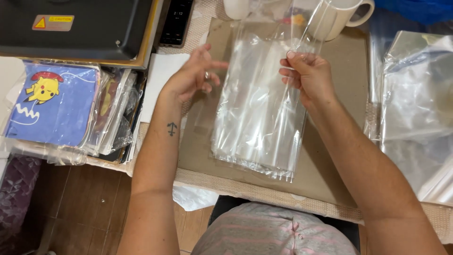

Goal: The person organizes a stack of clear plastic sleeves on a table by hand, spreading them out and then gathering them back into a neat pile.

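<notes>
Pinching the upper edge of a thin clear plastic bag [288, 33], the right hand [306, 75] grasps the film between thumb and fingertips and lifts it off a stack of clear cellophane bags [257, 123] lying on a flat brown cardboard sheet [339, 141]. The left hand [191, 75] is released, fingers spread and holding nothing, its fingertips just beside the stack's left edge; whether they touch the film cannot be told. A ring shows on one finger and a small dark anchor mark on the forearm. Behind the lifted bag stands a white mug [342, 16] with its handle to the right. At the left, a pile of flat packages in clear wrap [108, 118] is topped by a blue square item [52, 104] bearing a yellow cartoon figure. Above it sits a black machine [75, 28] carrying a small rectangular sticker with a red warning triangle and a yellow band. A dark phone [176, 21] lies next to the machine. At the right edge, more loose clear bags [415, 113] are heaped, well apart from the hands.
</notes>
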